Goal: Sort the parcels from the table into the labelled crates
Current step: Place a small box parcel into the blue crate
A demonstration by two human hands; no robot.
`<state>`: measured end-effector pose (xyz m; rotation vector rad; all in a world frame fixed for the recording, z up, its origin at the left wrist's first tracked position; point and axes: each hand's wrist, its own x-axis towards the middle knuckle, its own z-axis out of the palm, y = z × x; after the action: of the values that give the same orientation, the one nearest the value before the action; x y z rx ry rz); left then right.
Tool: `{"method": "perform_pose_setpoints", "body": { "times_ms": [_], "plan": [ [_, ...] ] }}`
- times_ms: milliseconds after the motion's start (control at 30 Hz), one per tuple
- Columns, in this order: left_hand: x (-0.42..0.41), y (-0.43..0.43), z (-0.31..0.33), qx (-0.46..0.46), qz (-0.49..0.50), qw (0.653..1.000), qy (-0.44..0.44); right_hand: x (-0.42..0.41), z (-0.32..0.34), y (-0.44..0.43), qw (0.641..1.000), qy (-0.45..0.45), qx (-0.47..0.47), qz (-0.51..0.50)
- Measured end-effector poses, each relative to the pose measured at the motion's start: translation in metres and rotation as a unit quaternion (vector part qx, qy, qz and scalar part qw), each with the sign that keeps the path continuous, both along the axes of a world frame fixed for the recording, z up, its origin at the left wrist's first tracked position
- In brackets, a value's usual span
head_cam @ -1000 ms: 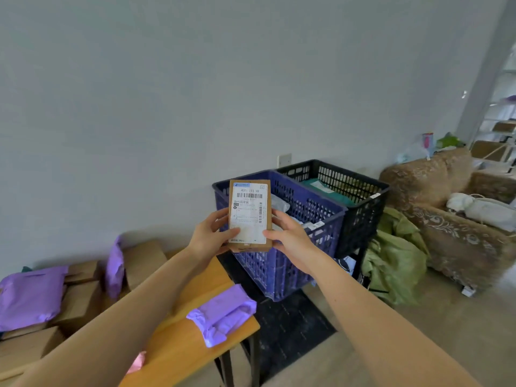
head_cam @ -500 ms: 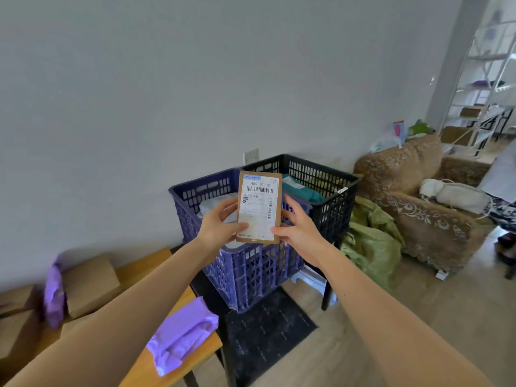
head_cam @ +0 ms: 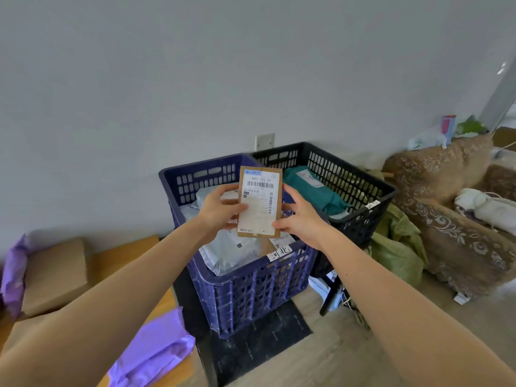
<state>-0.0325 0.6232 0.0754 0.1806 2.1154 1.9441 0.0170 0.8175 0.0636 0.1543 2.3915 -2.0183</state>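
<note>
A small brown cardboard parcel [head_cam: 259,202] with a white shipping label stands upright in the air over the blue crate [head_cam: 251,286]. My left hand [head_cam: 216,210] grips its left edge and my right hand [head_cam: 300,219] pinches its right edge. The blue crate holds grey and white mailer bags and carries a handwritten label on its front rim. Behind it to the right, the black crate [head_cam: 360,188] holds a teal parcel [head_cam: 315,191] and has a small label on its rim.
The wooden table [head_cam: 125,252] at lower left carries a purple mailer bag [head_cam: 150,350], cardboard boxes [head_cam: 55,272] and another purple bag [head_cam: 12,275]. A brown sofa [head_cam: 452,213] and green sacks [head_cam: 396,247] stand right of the crates. A dark mat lies under the blue crate.
The view has moved closer to the crates and tilted down. Both hands have carried the brown parcel forward over the blue crate, still upright.
</note>
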Motion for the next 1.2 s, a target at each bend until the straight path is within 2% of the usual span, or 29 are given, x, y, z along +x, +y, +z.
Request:
{"method": "perform_pose_setpoints", "body": {
  "times_ms": [333, 733, 1033, 1200],
  "plan": [
    [-0.043, 0.007, -0.046, -0.106, 0.003, 0.990, -0.089, -0.071, -0.044, 0.015, 0.983, -0.138, 0.047, 0.112],
    [-0.066, 0.032, -0.084, -0.128, 0.023, 0.973, -0.193, -0.134, -0.074, 0.044, 0.929, -0.253, 0.090, 0.255],
    [-0.066, 0.042, -0.115, -0.144, 0.050, 0.950, -0.274, -0.158, -0.106, 0.048, 0.891, -0.296, 0.126, 0.319],
    [-0.066, 0.048, -0.133, -0.146, 0.063, 0.944, -0.290, -0.163, -0.121, 0.047, 0.870, -0.256, 0.237, 0.347]
  ]
}}
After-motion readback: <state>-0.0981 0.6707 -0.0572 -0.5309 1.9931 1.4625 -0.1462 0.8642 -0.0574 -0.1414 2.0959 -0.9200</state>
